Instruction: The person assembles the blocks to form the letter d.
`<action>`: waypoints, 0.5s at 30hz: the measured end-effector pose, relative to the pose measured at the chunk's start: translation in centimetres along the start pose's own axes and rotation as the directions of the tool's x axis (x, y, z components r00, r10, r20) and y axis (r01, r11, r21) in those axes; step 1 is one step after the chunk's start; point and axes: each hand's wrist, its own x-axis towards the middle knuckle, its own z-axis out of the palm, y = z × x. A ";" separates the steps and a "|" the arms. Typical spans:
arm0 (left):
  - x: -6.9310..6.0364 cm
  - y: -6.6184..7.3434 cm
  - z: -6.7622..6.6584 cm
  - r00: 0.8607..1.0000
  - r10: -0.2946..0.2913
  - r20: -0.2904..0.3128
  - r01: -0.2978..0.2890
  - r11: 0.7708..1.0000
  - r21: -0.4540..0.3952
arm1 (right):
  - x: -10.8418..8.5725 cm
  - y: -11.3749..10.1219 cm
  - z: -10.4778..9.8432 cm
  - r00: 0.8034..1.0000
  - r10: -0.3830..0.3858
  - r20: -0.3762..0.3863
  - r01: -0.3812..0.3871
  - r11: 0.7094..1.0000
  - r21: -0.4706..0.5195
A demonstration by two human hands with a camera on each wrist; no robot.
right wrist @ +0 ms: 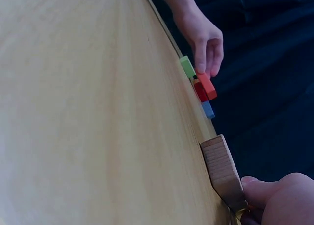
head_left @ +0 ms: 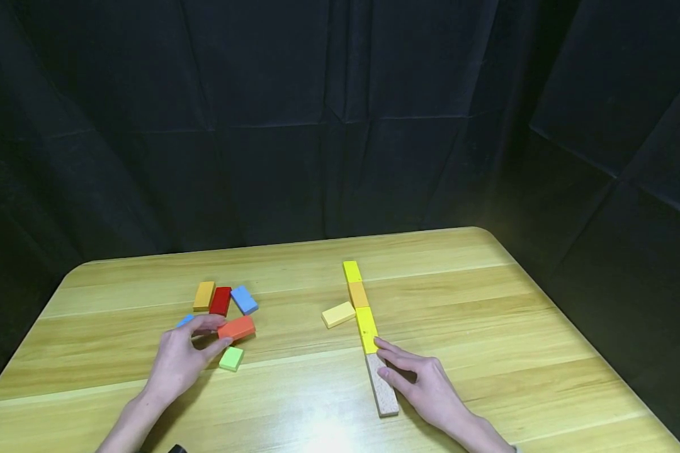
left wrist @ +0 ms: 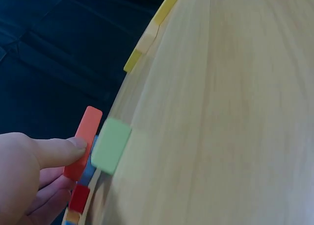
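Observation:
My left hand [head_left: 178, 358] pinches an orange-red block [head_left: 237, 328] between thumb and fingers; in the left wrist view the block [left wrist: 84, 144] is held up off the table. A small light green block [head_left: 232, 358] lies just below it. On the right, my right hand [head_left: 425, 384] rests at a line of blocks, its fingertips by the long yellow block [head_left: 366, 329] and its thumb at the speckled wooden block [head_left: 383, 390]. Beyond these, the line continues with an orange block [head_left: 357, 294] and another yellow block [head_left: 352, 271]. A pale yellow block [head_left: 338, 314] slants against the line's left side.
Near my left hand lie an orange block [head_left: 204, 296], a dark red block [head_left: 220, 301] and a blue block [head_left: 244, 300]. Another blue block [head_left: 185, 320] is partly hidden behind that hand. Dark curtains [head_left: 272, 182] hang beyond the wooden table's [head_left: 487, 302] far and right edges.

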 end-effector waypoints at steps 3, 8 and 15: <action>0.1 0.9 0.3 1.000 -0.023 -0.002 0.023 1.000 -0.018 | 0.0 0.1 0.0 1.000 -0.008 -0.007 0.008 1.000 -0.012; 0.0 2.2 0.8 0.999 -0.051 -0.009 0.051 0.998 -0.048 | 0.1 0.1 0.0 1.000 -0.010 -0.012 0.010 1.000 -0.020; -0.2 3.6 1.8 0.998 -0.063 -0.015 0.062 0.996 -0.066 | 0.1 0.1 0.0 1.000 -0.004 -0.011 0.004 1.000 -0.021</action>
